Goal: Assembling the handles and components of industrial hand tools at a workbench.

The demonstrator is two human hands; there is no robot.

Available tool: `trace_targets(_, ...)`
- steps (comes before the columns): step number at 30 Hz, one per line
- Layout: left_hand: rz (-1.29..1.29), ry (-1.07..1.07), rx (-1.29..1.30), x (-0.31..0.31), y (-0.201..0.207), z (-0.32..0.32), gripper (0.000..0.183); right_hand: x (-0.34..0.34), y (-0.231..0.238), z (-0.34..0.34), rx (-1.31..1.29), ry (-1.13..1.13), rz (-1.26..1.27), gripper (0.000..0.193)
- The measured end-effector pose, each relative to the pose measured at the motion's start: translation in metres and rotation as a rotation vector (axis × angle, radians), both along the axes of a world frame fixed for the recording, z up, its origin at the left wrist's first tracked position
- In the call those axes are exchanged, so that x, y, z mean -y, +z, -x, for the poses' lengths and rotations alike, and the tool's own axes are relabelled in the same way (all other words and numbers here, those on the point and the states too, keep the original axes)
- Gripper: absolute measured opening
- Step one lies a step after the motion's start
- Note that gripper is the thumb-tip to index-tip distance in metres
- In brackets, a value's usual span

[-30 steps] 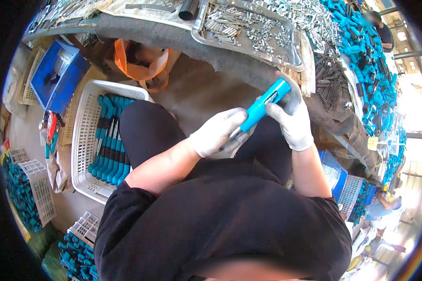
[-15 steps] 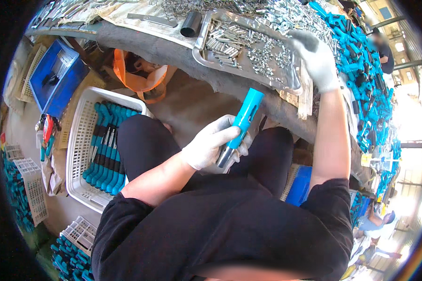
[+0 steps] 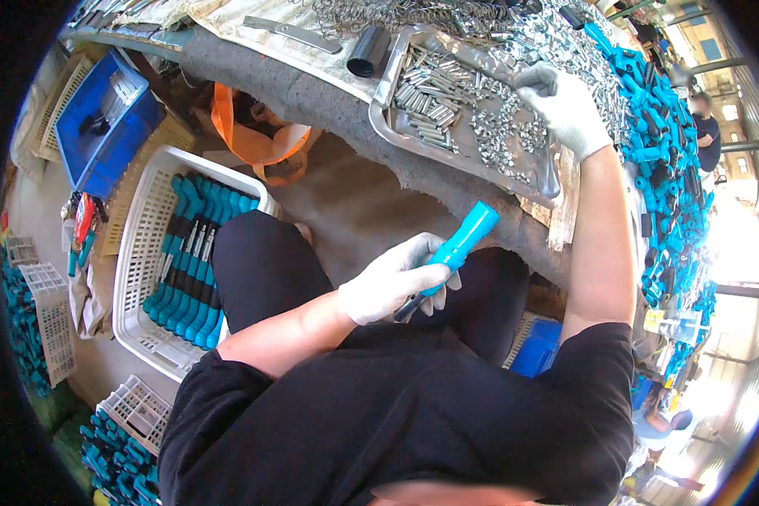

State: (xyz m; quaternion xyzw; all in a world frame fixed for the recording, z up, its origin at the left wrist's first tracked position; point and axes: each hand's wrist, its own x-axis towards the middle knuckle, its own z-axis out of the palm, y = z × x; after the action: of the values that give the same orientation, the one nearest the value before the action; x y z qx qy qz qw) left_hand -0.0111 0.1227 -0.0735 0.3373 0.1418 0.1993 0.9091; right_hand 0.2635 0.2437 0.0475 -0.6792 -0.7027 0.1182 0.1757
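My left hand (image 3: 394, 282), in a white glove, is wrapped round a teal cylindrical tool part (image 3: 464, 239) above my lap. The teal end points up and to the right, and a dark shaft (image 3: 410, 307) comes out below my fingers. My gloved right hand (image 3: 569, 110) is over the far right of a metal tray (image 3: 378, 118), its fingers curled together. What sits in those fingertips, if anything, is too small to name. The tray holds short metal pins (image 3: 430, 97) on its left and small metal fittings (image 3: 502, 131) on its right.
A black tube (image 3: 368, 52) and a flat metal strip (image 3: 293, 34) lie left of the tray. Teal parts (image 3: 662, 160) are heaped at right. A white basket (image 3: 126, 278) beside my leg holds teal-and-black tools (image 3: 196, 278). Beyond stand a blue bin (image 3: 114, 156) and an orange bag (image 3: 232, 126).
The teal part has turned and tipped further right in my left hand, and its side slot no longer shows. My right hand stays at the tray, its fingers now curled closer together.
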Motion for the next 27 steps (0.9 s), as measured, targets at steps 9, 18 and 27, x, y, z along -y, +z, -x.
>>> trace_targets(9,-0.023,0.003,-0.02,0.003,-0.01,-0.003,0.044,0.008,-0.016,0.024,0.005,0.12,0.146,0.013)
trace_targets(18,-0.062,0.016,-0.069,0.004,-0.012,-0.001,0.039,0.004,-0.01,0.033,0.357,0.163,0.163,0.017)
trace_targets(27,-0.102,0.023,-0.042,0.006,-0.013,-0.001,0.038,-0.005,-0.005,0.053,0.596,0.09,0.255,0.017)
